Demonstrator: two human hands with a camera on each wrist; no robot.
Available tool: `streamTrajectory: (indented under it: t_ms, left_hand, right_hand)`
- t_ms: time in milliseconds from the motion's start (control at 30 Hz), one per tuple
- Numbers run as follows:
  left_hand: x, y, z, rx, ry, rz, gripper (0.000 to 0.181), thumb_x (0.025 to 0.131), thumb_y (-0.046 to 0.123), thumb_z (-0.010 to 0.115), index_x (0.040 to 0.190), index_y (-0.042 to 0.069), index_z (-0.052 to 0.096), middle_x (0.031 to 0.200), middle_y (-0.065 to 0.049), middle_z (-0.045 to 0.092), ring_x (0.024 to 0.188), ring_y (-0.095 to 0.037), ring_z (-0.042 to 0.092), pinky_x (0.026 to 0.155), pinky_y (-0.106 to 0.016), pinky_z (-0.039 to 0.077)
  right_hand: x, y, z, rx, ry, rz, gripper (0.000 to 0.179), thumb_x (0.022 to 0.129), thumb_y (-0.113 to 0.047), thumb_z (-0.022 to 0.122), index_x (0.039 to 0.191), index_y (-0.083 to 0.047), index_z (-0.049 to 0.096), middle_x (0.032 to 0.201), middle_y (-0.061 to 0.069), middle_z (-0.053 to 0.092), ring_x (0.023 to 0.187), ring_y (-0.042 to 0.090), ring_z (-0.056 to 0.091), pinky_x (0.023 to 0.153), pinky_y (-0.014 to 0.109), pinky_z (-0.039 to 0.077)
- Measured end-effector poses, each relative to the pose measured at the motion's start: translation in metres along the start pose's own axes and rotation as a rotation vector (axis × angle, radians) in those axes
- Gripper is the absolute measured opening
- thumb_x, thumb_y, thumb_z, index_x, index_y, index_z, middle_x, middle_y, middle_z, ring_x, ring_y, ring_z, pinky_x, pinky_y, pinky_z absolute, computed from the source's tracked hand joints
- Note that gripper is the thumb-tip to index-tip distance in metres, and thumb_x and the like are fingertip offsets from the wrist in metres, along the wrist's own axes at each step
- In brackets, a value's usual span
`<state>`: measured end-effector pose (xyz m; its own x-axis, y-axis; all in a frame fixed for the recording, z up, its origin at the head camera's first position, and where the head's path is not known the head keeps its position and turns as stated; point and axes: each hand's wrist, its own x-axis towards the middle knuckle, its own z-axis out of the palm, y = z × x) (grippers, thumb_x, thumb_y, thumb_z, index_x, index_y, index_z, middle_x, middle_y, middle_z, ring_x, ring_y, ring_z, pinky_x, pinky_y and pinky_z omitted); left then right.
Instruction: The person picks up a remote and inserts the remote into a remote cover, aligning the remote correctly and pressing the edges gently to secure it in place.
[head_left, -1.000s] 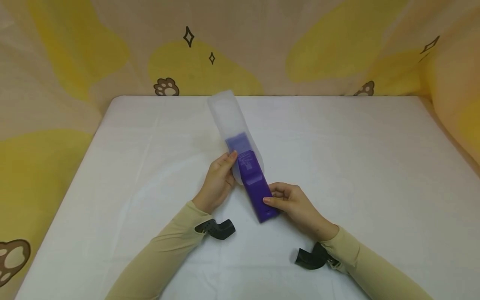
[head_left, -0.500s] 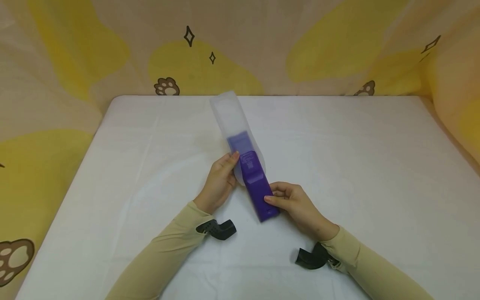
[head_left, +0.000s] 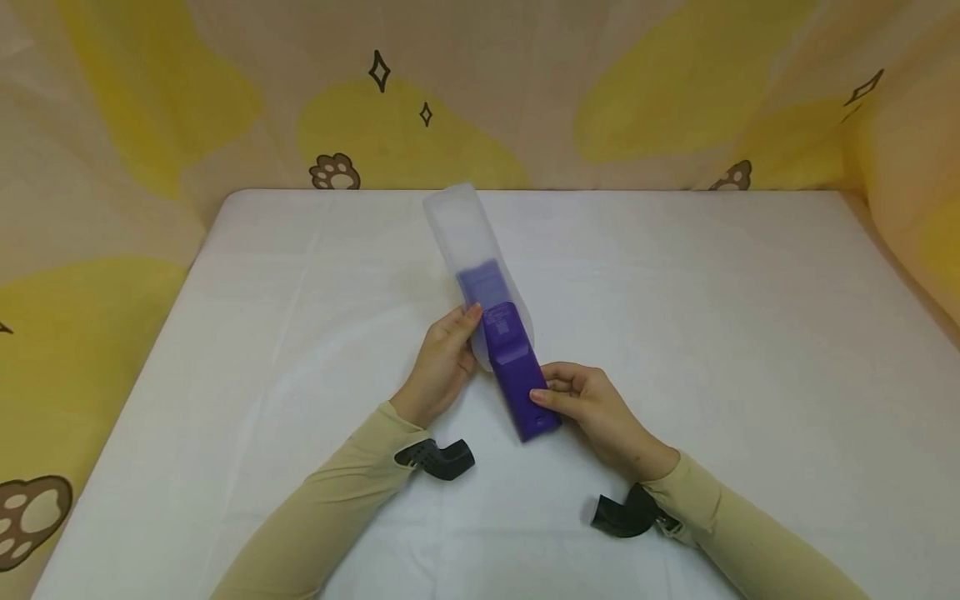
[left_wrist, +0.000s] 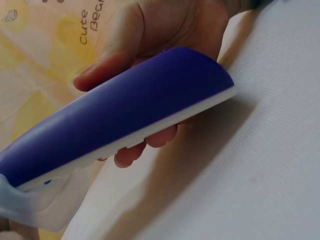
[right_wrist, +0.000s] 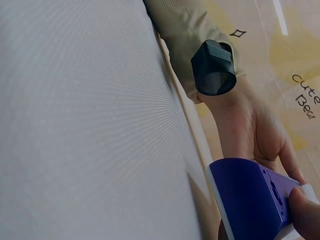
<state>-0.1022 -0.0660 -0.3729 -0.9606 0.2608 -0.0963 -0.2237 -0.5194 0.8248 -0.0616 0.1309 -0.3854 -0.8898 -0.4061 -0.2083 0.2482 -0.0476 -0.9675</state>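
A purple remote control with a white front edge is tilted over the table, its back facing up. Its far end sits inside a long translucent sleeve, through which the purple shows paler. My left hand grips the sleeve at its near end, thumb on top beside the remote's edge. At the remote's near end, my right hand pinches it from the right, thumb on the back. In the left wrist view the right fingertips show under the remote. Most left fingers are hidden behind the sleeve in the head view.
A white cloth covers the table. Behind it hangs a yellow and beige patterned curtain. Black wrist mounts stick out from both beige sleeves.
The sleeve and left hand have shifted slightly right. The remote control has slid a little farther into the sleeve, its near end rising slightly in the head view. Both grips stay the same.
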Motion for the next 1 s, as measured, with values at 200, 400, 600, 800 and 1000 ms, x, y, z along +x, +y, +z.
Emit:
streamTrajectory:
  t_ms: [200, 400, 600, 800, 1000]
  left_hand:
    - [0.0006, -0.0018, 0.0003, -0.006, -0.012, 0.006, 0.04, 0.103, 0.014, 0.037, 0.131, -0.015, 0.038, 0.109, -0.004, 0.062, 0.103, -0.012, 0.059, 0.092, -0.027, 0.047]
    - [0.0, -0.0043, -0.0003, 0.001, -0.022, 0.011, 0.04, 0.103, 0.014, 0.037, 0.131, -0.014, 0.038, 0.11, -0.004, 0.061, 0.104, -0.013, 0.059, 0.095, -0.029, 0.046]
    - [-0.0006, -0.0073, 0.0006, 0.012, -0.018, 0.017, 0.038, 0.103, 0.013, 0.038, 0.127, -0.015, 0.041, 0.106, -0.001, 0.063, 0.104, -0.012, 0.058, 0.094, -0.027, 0.046]
    - [-0.0007, -0.0094, 0.0015, 0.019, -0.014, 0.011, 0.036, 0.103, 0.013, 0.037, 0.124, -0.016, 0.042, 0.107, -0.002, 0.062, 0.105, -0.012, 0.057, 0.094, -0.026, 0.045]
    - [-0.0009, -0.0095, 0.0027, 0.035, -0.009, 0.007, 0.039, 0.102, 0.014, 0.039, 0.126, -0.017, 0.041, 0.112, -0.004, 0.059, 0.111, -0.013, 0.053, 0.101, -0.029, 0.04]
  right_hand:
    - [0.0001, 0.0003, -0.0004, 0.005, -0.003, -0.005, 0.032, 0.088, 0.002, 0.059, 0.113, 0.02, 0.051, 0.088, 0.004, 0.069, 0.08, 0.011, 0.064, 0.074, 0.024, 0.054]
    - [0.0002, 0.0005, -0.0002, 0.013, 0.0, -0.003, 0.031, 0.088, 0.002, 0.059, 0.112, 0.019, 0.051, 0.087, 0.003, 0.069, 0.08, 0.011, 0.064, 0.074, 0.025, 0.054]
    - [0.0001, 0.0006, 0.0001, 0.015, 0.007, -0.012, 0.031, 0.088, 0.002, 0.059, 0.112, 0.02, 0.051, 0.087, 0.003, 0.069, 0.081, 0.011, 0.064, 0.074, 0.024, 0.054]
    - [0.0005, 0.0004, 0.0002, 0.016, 0.016, -0.016, 0.031, 0.088, 0.001, 0.059, 0.111, 0.02, 0.051, 0.086, 0.003, 0.069, 0.08, 0.01, 0.064, 0.074, 0.024, 0.053]
    - [0.0004, 0.0, 0.0, 0.02, 0.022, -0.012, 0.031, 0.088, 0.001, 0.06, 0.111, 0.02, 0.051, 0.085, 0.002, 0.069, 0.08, 0.01, 0.063, 0.074, 0.023, 0.053]
